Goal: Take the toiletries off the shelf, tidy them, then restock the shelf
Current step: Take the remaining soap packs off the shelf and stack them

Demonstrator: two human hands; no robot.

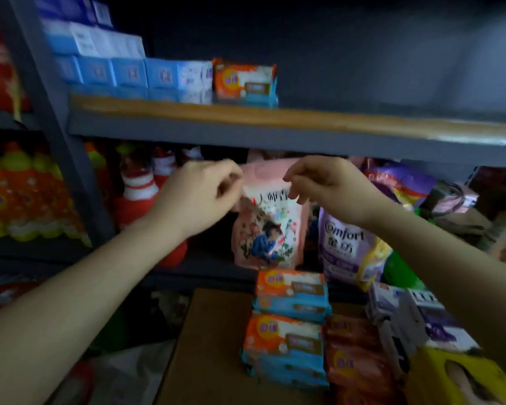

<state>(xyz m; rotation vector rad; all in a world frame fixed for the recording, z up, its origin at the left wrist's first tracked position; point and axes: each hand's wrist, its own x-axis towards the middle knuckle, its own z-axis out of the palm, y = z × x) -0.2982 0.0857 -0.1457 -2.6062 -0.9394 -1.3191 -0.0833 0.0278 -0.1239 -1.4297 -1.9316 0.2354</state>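
Note:
My left hand (205, 194) and my right hand (324, 185) hover side by side just under the upper shelf board (304, 124), fingers loosely curled, nothing visible in either. Both are in front of a pink pouch (270, 229) standing on the lower shelf; I cannot tell whether they touch it. One orange-and-blue soap pack (244, 81) sits on the upper shelf beside a row of blue boxes (129, 73). More orange-and-blue packs (289, 325) are stacked on a cardboard box (211, 346) below, with dark red packs (354, 355) next to them.
A purple Comfort refill bag (345, 247) leans right of the pink pouch. Red bottles (140, 197) and orange-yellow bottles (21, 194) fill the lower left. White-purple boxes (415, 314) and a yellow tissue box (462, 378) lie at lower right. The upper shelf's right half is bare.

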